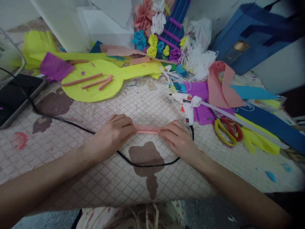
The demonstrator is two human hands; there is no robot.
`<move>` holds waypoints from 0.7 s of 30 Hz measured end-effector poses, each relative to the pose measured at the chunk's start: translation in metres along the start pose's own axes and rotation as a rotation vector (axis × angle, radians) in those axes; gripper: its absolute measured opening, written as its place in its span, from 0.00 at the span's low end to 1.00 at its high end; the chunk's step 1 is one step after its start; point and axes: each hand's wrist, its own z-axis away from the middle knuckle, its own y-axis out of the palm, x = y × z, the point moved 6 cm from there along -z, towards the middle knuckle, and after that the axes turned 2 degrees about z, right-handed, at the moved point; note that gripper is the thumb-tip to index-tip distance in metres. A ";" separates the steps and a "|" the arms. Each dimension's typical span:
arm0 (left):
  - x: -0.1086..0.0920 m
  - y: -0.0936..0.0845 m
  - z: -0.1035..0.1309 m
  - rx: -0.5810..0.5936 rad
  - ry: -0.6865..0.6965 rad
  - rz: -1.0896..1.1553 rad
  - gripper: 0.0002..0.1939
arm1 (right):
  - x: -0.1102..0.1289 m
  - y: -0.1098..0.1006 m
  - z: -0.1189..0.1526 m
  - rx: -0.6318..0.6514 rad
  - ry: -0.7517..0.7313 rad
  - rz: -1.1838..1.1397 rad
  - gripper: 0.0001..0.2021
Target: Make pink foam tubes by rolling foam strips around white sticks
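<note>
Pink strip has bare tablecloth beyond its far edge.

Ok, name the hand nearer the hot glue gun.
Right: the right hand is close beside the hot glue gun; the left hand, farther off, holds the left end of the pink paper strip.

1. Spreads flat as a diamond-patterned tablecloth with brown patches.
2. Carries a white glue gun and black cord.
3. Bears a yellow guitar-shaped cutout near a dark-screened device.
4. Holds red- and yellow-handled scissors and a blue scrap.
</note>
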 end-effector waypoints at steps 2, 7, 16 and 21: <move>0.001 0.000 0.000 0.008 -0.024 0.013 0.11 | -0.002 0.001 0.001 -0.002 0.019 0.010 0.10; 0.003 -0.001 -0.001 0.011 -0.068 0.059 0.12 | -0.001 -0.001 -0.001 -0.013 0.009 0.017 0.11; 0.008 -0.002 -0.001 -0.011 -0.095 0.053 0.11 | -0.002 -0.002 -0.003 0.001 0.016 0.056 0.09; 0.006 -0.001 -0.001 0.041 -0.058 -0.028 0.12 | -0.002 -0.001 -0.004 -0.026 0.012 0.092 0.12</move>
